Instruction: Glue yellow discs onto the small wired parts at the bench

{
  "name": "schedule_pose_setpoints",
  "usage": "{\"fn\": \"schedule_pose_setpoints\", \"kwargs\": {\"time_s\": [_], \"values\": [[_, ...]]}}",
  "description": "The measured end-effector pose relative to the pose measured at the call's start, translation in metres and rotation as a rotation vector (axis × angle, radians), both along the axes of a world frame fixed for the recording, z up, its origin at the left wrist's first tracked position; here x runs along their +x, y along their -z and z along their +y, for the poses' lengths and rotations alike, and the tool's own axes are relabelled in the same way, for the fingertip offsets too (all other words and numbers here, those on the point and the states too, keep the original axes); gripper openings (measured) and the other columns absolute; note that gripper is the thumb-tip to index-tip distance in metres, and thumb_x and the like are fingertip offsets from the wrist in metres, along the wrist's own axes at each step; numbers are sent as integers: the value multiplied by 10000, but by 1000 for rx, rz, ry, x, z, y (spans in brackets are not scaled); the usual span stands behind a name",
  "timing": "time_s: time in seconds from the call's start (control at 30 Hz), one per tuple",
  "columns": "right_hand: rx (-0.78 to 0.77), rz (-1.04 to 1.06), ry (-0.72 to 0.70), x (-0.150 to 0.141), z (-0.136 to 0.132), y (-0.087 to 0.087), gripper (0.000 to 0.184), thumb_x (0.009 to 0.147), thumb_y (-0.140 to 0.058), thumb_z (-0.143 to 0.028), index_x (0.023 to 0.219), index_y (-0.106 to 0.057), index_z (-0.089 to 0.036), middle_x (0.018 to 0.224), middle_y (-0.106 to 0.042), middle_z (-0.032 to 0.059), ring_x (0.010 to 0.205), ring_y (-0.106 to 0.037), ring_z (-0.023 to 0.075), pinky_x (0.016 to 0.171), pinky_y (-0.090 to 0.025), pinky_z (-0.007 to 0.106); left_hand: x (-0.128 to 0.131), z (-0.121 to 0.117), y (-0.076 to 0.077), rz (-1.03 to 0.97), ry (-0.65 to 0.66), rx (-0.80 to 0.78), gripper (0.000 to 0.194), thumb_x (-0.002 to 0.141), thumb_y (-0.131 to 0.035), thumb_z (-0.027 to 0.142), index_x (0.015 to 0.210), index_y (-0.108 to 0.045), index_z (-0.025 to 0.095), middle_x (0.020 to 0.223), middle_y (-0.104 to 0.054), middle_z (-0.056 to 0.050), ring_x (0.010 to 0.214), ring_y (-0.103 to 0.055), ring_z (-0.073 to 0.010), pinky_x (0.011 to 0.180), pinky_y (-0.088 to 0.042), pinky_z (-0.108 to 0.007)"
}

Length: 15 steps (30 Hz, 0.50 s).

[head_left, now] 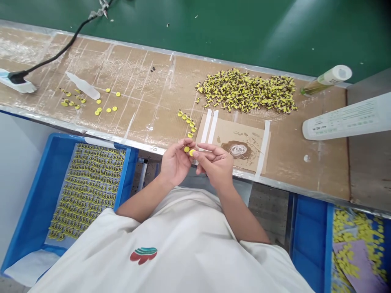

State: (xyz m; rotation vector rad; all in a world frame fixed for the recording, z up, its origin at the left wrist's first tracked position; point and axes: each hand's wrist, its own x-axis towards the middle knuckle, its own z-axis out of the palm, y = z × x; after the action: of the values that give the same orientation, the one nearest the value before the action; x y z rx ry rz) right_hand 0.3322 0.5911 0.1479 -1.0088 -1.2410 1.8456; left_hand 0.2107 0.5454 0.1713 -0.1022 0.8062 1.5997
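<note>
Just over the table's front edge, my two hands meet. My left hand is turned palm up with its fingers curled, and a small round yellow disc rests in them. Between thumb and fingers my right hand pinches another yellow disc, close beside the first. Beyond my fingertips, a short curved row of yellow discs with small dark-and-yellow figures stands on the cardboard. A taped cardboard sheet lies to the right, bearing a clear wet blob and a thin stick.
A heap of yellow-and-black pieces lies at the back. Loose discs and a pale flat bottle are at left, near a power strip. Blue bins flank me. A clear container lies right.
</note>
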Motion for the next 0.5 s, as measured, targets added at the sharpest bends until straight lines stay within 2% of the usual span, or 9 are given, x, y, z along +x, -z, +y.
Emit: {"fn": "schedule_pose_setpoints", "kwargs": {"time_s": [0.1, 0.27, 0.4, 0.5], "values": [[-185, 73, -20, 6, 2, -6, 454, 688, -880, -383, 1061, -687, -213, 662, -722, -14, 379, -553, 97, 334, -369, 172, 3, -6, 5, 50, 67, 52, 166, 843, -634, 279, 913, -737, 170, 880, -677, -20, 648, -572, -95, 599, -478, -231], [-356, 143, 19, 8, -2, -12, 480, 662, -895, -392, 1049, -671, -217, 645, -701, -34, 370, -511, 65, 346, -368, 152, 9, -14, 18, 139, 183, 165, 262, 745, -819, 287, 993, -759, 228, 943, -713, -3, 592, -541, -54, 574, -476, -215], [-423, 197, 44, 5, -8, -15, 434, 678, -888, -403, 1015, -684, -221, 640, -683, -40, 388, -498, 51, 369, -381, 150, 14, -12, 23, 172, 135, 183, 221, 750, -828, 306, 951, -754, 256, 962, -735, 10, 533, -536, -45, 523, -476, -222], [-427, 219, 69, 7, -7, -15, 417, 661, -907, -355, 992, -691, -222, 636, -681, -41, 415, -511, 51, 399, -400, 151, 15, -9, 21, 200, 153, 221, 206, 784, -798, 348, 949, -752, 233, 853, -725, 3, 541, -593, -84, 526, -512, -251]]}}
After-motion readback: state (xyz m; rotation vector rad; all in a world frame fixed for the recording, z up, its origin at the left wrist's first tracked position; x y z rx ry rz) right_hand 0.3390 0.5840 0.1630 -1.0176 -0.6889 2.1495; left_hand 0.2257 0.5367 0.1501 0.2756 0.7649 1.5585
